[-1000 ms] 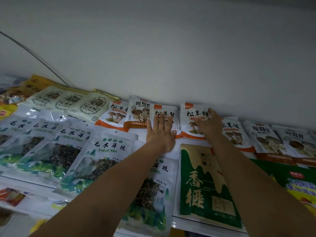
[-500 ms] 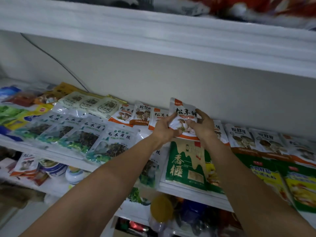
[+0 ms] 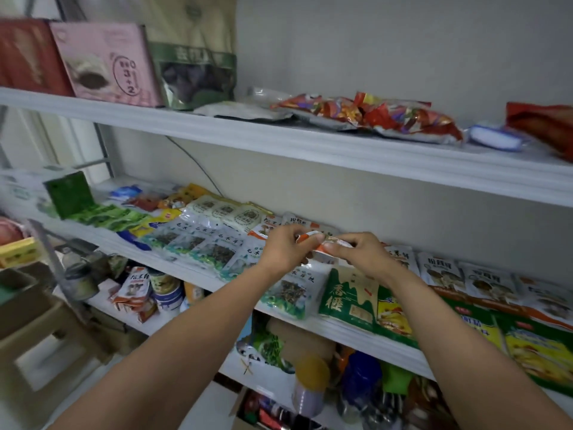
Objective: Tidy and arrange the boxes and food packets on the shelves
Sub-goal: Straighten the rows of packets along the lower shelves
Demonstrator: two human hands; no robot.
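The small white-and-orange foil pouch (image 3: pixel 311 236) is up off the shelf and pinched between both your hands. You see it almost edge-on, with its printed face turned away, so its label cannot be read. Its long axis runs left to right: your left hand (image 3: pixel 283 250) grips one end in curled fingers, and your right hand (image 3: pixel 364 259) pinches the other between thumb and fingertips. Neither hand is nearer than the other, and both are closed on it. The relation that matters is this: the pouch hangs just above and in front of the back row of matching white-and-orange mushroom pouches (image 3: pixel 441 271). They lie flat on the white middle shelf (image 3: pixel 350 332), and the row shows beyond your left knuckles and again just right of your right wrist. Judging by that, its place is straight ahead and down, under your hands, and you would likely need to tip it flat and face up to match its neighbours. The neighbour beside your right wrist appears to read 松茸鲜, though it is blurred. Below your right forearm lies a green-and-cream flat packet (image 3: pixel 348 297) with the large characters 香榧. Below and left of your left hand are clear-windowed bags of dark shredded fungus (image 3: pixel 217 248) marked 毛木耳丝. High above your left hand, on the white upper shelf (image 3: pixel 279 141), a pink cardboard box (image 3: pixel 105 63) shows "3+2".
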